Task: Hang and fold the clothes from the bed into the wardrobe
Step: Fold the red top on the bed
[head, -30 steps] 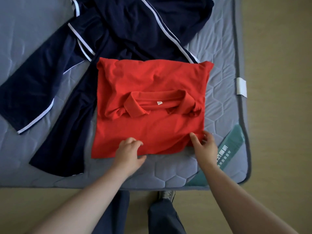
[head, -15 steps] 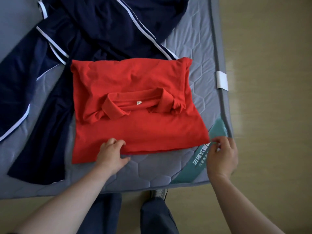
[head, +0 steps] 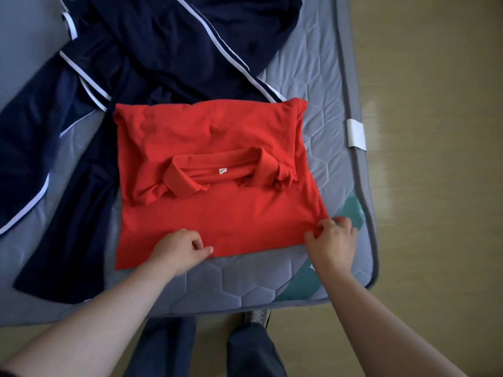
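Mid-fold: my left hand and right hand pinch the red polo shirt at its near hem; likely next, fold it over.

You're in a home bedroom: quilted grey mattress, navy clothes and a red polo spread on it, wood-look floor alongside.

right hand now pinching red shirt corner
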